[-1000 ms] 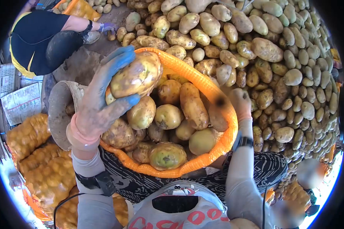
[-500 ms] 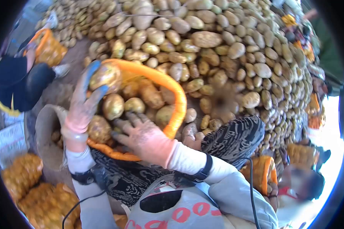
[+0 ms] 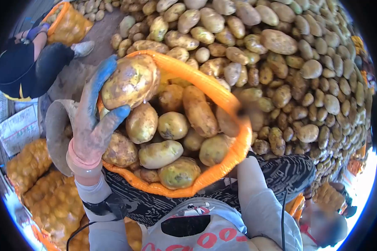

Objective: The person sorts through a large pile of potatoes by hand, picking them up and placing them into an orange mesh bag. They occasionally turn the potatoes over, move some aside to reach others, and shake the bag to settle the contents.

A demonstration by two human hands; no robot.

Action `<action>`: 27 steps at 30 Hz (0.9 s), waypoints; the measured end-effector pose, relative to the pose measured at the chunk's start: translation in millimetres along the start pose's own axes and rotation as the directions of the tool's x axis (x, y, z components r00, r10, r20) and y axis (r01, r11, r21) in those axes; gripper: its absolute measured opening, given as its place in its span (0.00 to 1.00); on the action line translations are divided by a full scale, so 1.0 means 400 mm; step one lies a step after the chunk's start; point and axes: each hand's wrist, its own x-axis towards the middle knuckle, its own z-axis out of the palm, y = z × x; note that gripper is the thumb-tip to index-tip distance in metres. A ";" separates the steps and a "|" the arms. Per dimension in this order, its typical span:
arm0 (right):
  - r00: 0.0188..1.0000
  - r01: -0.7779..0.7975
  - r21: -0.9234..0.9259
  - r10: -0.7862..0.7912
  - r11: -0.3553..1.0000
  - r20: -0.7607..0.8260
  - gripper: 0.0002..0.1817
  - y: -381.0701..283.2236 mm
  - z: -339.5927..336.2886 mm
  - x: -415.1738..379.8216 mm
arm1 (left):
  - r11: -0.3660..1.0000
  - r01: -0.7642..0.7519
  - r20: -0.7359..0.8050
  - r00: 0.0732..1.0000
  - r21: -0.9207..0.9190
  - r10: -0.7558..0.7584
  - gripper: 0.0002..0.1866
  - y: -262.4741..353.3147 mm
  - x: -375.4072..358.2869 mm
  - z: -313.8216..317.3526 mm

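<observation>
My left hand [image 3: 90, 121], in a worn glove with blue fingertips, is closed round a large muddy potato [image 3: 131, 81]. It holds this potato at the left side of an open mesh bag [image 3: 222, 90] with a thick orange rim. Inside the bag lie several potatoes, among them a long pale one [image 3: 161, 154] and a greenish one [image 3: 179, 172]. My right forearm [image 3: 252, 175] reaches to the bag's right side. The right hand itself is hidden behind the rim, so its fingers do not show.
A large heap of loose potatoes [image 3: 314, 69] spreads beyond the bag. Filled mesh bags [image 3: 50, 196] stand at lower left, near a beige sack [image 3: 56, 134]. One person [image 3: 25, 69] sits at the left beside another orange bag [image 3: 73, 25]; another person [image 3: 322, 226] is at lower right.
My right hand has left the potatoes inside the bag and gone behind its right rim. A pale long potato and a greenish one now show there. My left hand still holds its potato.
</observation>
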 end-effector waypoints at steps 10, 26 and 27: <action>0.990 -0.092 0.976 -0.123 -0.197 0.069 0.32 0.131 -0.151 0.017 | 0.999 -0.047 0.019 0.999 0.026 0.046 0.35 0.001 0.004 -0.001; 0.089 0.891 -0.147 -0.482 0.430 -0.872 0.27 -0.080 -0.694 -0.885 | 0.961 -0.212 -0.046 0.974 0.178 0.224 0.32 -0.024 -0.009 0.012; 0.070 0.911 -0.116 -0.426 0.395 -0.902 0.26 -0.063 -0.692 -0.903 | 0.960 -0.206 -0.048 0.975 0.188 0.219 0.32 -0.022 -0.018 0.006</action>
